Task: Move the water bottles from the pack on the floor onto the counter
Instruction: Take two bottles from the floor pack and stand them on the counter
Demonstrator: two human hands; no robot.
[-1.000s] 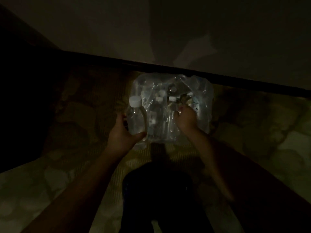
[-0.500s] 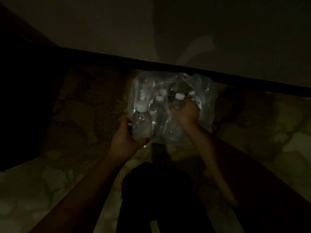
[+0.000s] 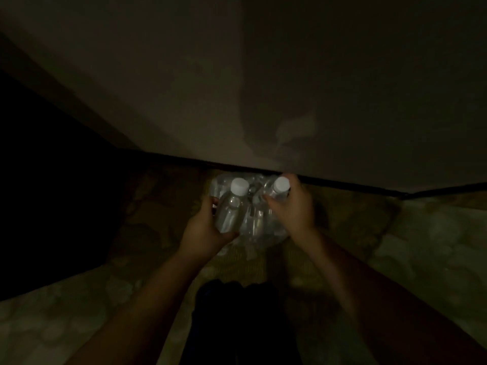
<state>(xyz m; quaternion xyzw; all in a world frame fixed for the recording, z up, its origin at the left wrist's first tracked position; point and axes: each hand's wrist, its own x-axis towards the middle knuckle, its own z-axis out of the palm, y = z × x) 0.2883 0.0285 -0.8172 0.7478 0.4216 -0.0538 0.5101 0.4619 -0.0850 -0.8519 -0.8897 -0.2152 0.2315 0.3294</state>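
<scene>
Dim head view, looking down at the pack [image 3: 253, 224], a shrink-wrapped bundle of clear bottles that stands on the patterned floor [image 3: 421, 246] against the dark baseboard [image 3: 342, 182] of a plain wall [image 3: 263, 88]. The hands are apart, each clamped on its own bottle. Over the near-left part of the pack, the left hand [image 3: 203, 230] wraps the body of the first bottle [image 3: 229, 209], white cap uppermost and tilted slightly toward the wall. Over the far-right part of the pack, the right hand [image 3: 293, 206] grips the second bottle [image 3: 279, 189] high up, just below its white cap. Both bottles appear to stand above the wrap rather than in it, though the low light leaves it unclear whether their bases are fully free.

Step in hand, as judged: drawing a pair of bottles out of the pack. The bench is out of view. The next move calls for lifting both clear of the torn wrap, rising, and setting them upright on the bench. More bottles remain in the pack.
</scene>
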